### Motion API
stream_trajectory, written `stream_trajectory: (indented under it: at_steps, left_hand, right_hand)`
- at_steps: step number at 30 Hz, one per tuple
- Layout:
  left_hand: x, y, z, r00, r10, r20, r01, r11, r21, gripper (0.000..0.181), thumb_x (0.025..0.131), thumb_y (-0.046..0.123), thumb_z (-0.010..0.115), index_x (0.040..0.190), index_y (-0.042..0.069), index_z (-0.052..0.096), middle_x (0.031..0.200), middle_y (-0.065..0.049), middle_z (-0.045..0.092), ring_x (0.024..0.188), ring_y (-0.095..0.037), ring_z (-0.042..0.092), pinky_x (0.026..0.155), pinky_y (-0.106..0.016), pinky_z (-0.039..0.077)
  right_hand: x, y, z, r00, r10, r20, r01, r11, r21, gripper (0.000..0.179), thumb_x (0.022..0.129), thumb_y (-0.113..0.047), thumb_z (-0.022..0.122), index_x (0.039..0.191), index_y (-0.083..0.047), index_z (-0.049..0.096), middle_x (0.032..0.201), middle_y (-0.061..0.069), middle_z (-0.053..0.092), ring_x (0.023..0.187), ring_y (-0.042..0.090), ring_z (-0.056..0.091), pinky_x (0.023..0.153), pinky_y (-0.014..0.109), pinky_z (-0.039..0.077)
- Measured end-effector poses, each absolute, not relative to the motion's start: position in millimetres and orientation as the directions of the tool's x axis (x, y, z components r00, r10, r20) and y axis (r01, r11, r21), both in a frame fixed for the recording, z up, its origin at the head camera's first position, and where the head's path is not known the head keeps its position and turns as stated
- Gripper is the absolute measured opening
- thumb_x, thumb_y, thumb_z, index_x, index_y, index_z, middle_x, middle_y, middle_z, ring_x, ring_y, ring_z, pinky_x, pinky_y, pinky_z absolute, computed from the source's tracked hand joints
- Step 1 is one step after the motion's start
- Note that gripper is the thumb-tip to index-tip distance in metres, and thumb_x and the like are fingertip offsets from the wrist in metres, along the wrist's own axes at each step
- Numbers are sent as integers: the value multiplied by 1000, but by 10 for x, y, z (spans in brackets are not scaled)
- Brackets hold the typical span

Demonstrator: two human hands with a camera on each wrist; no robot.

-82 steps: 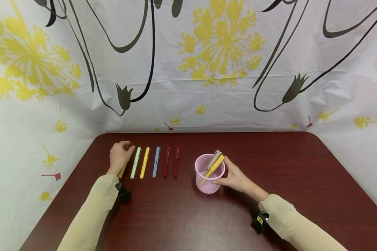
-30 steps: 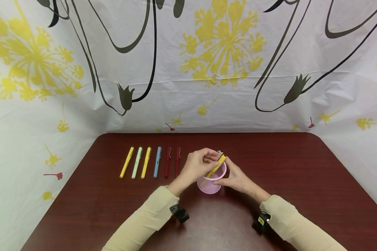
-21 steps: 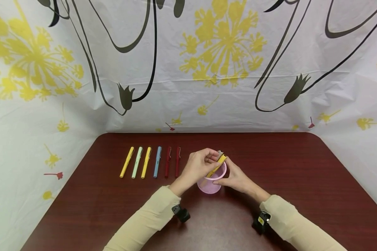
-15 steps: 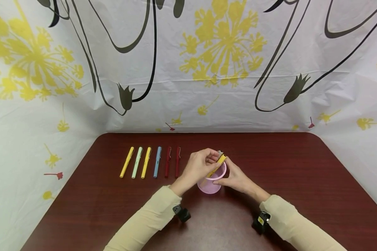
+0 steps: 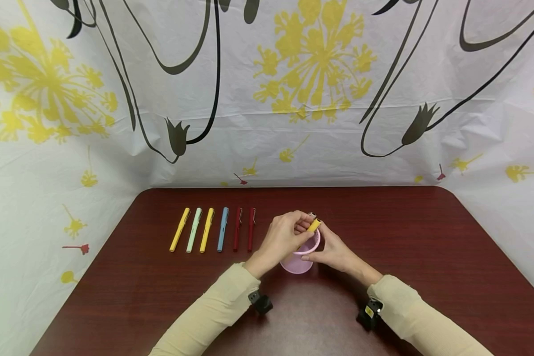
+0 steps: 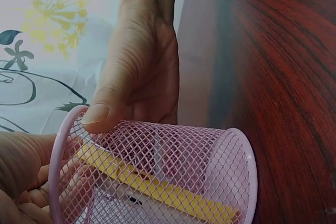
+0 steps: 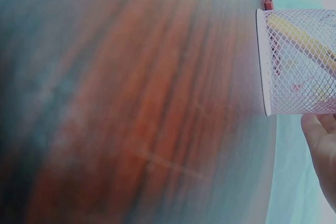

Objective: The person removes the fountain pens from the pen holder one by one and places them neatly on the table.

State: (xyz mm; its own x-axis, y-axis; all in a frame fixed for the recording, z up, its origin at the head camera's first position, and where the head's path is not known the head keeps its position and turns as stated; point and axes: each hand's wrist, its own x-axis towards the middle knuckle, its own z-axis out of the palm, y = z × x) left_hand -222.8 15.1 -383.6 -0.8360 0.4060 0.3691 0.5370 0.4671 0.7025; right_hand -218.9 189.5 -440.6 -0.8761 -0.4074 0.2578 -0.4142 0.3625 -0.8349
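Note:
A pink mesh pen cup [image 5: 297, 264] stands on the table with a yellow pen [image 5: 313, 226] and a grey pen [image 5: 312, 215] leaning inside it. In the left wrist view the yellow pen [image 6: 157, 190] slants through the mesh, its lower end near the cup's base. My left hand [image 5: 281, 238] is at the cup's mouth, thumb and fingers pinching the yellow pen near its top; its fingers cover much of both pens. My right hand [image 5: 338, 253] grips the cup's right side near the rim, its thumb [image 6: 98, 115] against the mesh.
Left of the cup lies a row of pens: a yellow one [image 5: 180, 230], a light green one [image 5: 194, 230], another yellow one [image 5: 206, 230], a blue one [image 5: 223, 229] and dark red ones [image 5: 251, 230]. A patterned white cloth [image 5: 231, 163] stands behind the table [image 5: 405, 222].
My left hand has come from the leftmost yellow pen over to the cup, then edged right along the yellow pen, covering more of it. The right hand keeps its grip on the cup.

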Motion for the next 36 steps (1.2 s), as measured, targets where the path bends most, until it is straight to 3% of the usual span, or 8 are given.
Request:
stream_trajectory:
  at_steps: [7, 18, 26, 36]
  left_hand:
    - [-2214, 162, -3847, -821, 412, 395, 563, 470, 680, 22, 80, 7, 74, 101, 5, 67, 91, -7, 70, 79, -15, 68, 68, -18, 53]
    - [-2197, 175, -3875, -805, 426, 412, 591, 525, 613, 21, 79, 9, 75, 98, 8, 67, 89, -3, 69, 78, -11, 66, 67, -11, 48]
    - [-2192, 184, -3890, -809, 422, 409, 588, 575, 570, 19, 79, 13, 76, 96, 12, 68, 86, 1, 68, 77, -8, 64, 66, -13, 48]
    - [-2184, 178, -3898, -801, 418, 428, 598, 588, 545, 18, 79, 14, 75, 95, 13, 67, 85, 2, 67, 77, -9, 65, 65, -14, 48]
  right_hand:
    - [-2188, 1894, -4401, -878, -406, 254, -413, 376, -829, 89, 70, -14, 83, 141, 0, 32, 134, 16, 52, 121, 20, 48, 97, 17, 38]
    - [-2196, 1900, -4410, -861, -431, 270, -428, 326, -843, 84, 70, -12, 83, 138, 2, 34, 134, 19, 52, 119, 0, 46, 98, 11, 35]
    - [-2203, 1909, -4429, -864, -428, 265, -423, 332, -843, 85, 71, -12, 83, 139, 1, 33, 135, 18, 51, 120, 4, 47, 97, 12, 36]
    - [-2210, 1898, -4435, -849, -441, 292, -437, 274, -857, 79, 71, -10, 82, 134, 2, 36, 132, 20, 52, 117, -3, 47, 97, 12, 37]
